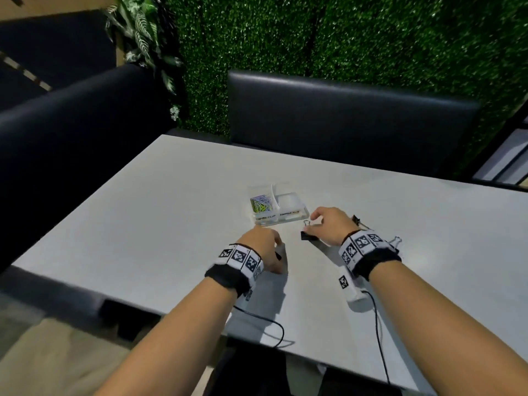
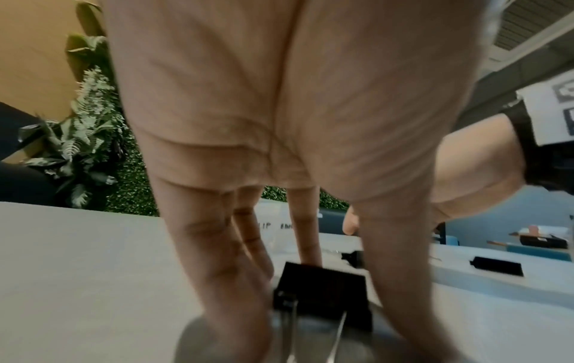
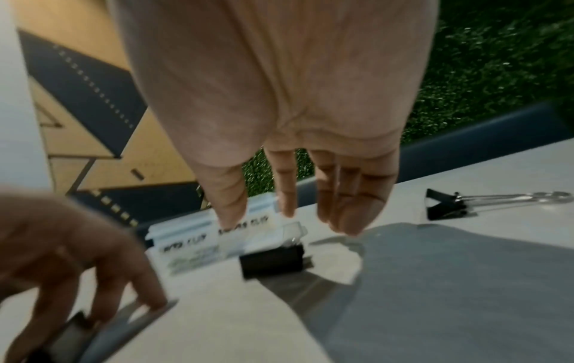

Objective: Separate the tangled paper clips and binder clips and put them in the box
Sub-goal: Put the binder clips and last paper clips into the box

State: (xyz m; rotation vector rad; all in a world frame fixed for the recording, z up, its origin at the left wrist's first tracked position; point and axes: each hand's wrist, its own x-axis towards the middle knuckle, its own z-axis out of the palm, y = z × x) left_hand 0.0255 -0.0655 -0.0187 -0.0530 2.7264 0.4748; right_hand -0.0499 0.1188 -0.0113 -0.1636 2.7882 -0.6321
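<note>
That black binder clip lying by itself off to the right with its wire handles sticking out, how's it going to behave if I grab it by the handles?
The binder clip looks small, so probably light. Its thin wire handles lie flat on the table, so they may pivot and let the body swing. Smooth metal could slip.

Both forearms reach forward side by side, each wrist wrapped in a black band with a ring of black-and-white markers. The left hand (image 1: 264, 250) is palm down, fingers (image 2: 254, 248) pointing straight down, their tips at a black binder clip (image 2: 323, 289). The right hand (image 1: 331, 224) hangs palm down a little farther forward, fingers (image 3: 351, 211) loosely drooping and slightly apart, thumb separate; whether they touch anything can't be made out.
</note>
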